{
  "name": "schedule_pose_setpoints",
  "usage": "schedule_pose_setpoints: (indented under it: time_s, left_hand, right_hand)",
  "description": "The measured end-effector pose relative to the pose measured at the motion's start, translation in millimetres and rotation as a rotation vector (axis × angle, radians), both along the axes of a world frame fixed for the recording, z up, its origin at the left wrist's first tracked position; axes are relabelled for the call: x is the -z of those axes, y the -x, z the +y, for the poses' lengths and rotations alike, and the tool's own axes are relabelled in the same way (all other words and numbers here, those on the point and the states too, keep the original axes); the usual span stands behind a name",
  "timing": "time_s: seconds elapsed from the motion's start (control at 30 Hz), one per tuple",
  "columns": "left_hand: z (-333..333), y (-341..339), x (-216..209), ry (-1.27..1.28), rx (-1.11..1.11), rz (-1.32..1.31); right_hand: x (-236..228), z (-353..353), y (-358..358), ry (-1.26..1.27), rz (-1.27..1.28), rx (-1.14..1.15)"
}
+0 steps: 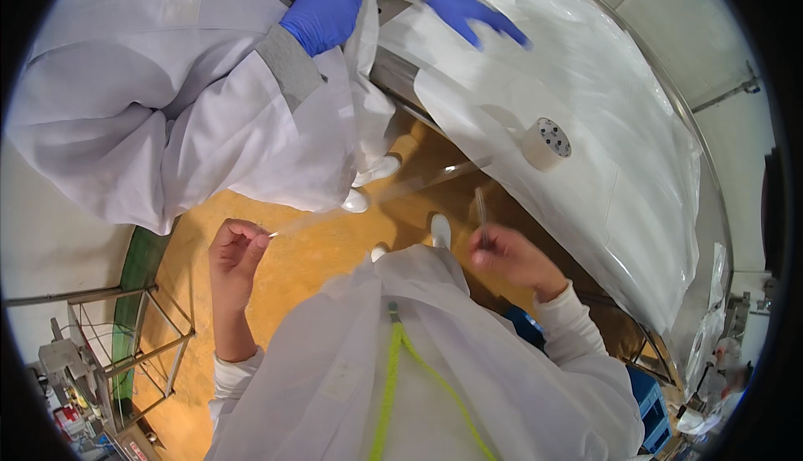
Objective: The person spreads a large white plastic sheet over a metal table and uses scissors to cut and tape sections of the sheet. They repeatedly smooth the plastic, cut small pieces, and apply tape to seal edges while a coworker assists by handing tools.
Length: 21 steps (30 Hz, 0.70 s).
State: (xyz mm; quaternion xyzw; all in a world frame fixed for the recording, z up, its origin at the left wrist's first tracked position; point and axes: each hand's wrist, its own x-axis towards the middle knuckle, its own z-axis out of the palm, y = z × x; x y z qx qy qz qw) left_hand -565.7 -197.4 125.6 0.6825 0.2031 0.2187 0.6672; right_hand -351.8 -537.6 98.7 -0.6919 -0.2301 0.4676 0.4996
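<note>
My left hand (237, 252) pinches one end of a clear strip of tape (393, 189) between thumb and fingertips. The strip stretches up and to the right across the gap in front of me, toward a roll of tape (548, 145) standing on the white plastic sheet (619, 202). Whether strip and roll are joined is too faint to tell. My right hand (514, 256), slightly blurred, is closed below the strip around a thin narrow stick-like object (480, 206) pointing upward. Its kind cannot be made out.
Across from me stands a person in a white coat (209, 93); one blue-gloved hand (324, 16) is near the body, the other (473, 13) over the sheet. The sheet covers a metal-edged table on the right. A metal frame (167, 340) stands left, a blue crate (651, 411) lower right.
</note>
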Motion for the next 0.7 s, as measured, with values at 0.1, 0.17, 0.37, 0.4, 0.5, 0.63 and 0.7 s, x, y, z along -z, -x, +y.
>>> schedule_pose_setpoints:
  time_s: [0.1, 0.17, 0.37, 0.4, 0.5, 0.63, 0.7]
  left_hand:
    - [-5.4, 3.2, -0.8, -0.003, -0.027, -0.017]
    - [-9.8, 5.8, -3.1, 0.001, -0.039, -0.002]
    - [-23.2, 5.6, -8.9, 0.057, -0.066, 0.082]
    - [-25.1, 4.1, -10.4, 0.073, -0.070, 0.093]
    - [-25.0, 4.2, -16.1, 0.120, -0.070, 0.110]
    - [-23.2, 6.4, -21.9, 0.182, -0.073, 0.117]
    - [-23.1, 6.7, -20.7, 0.191, -0.078, 0.115]
  right_hand:
    - [29.7, 3.8, 27.4, -0.179, 0.377, -0.029]
    - [44.1, 10.8, 33.2, -0.225, 0.364, -0.089]
    - [62.1, 50.6, 50.5, -0.209, 0.239, -0.177]
    - [61.1, 56.6, 52.8, -0.243, 0.251, -0.171]
    - [55.4, 69.4, 56.6, -0.333, 0.308, -0.114]
    - [56.1, 67.1, 61.3, -0.428, 0.291, -0.040]
    - [57.0, 64.6, 62.9, -0.444, 0.219, -0.046]
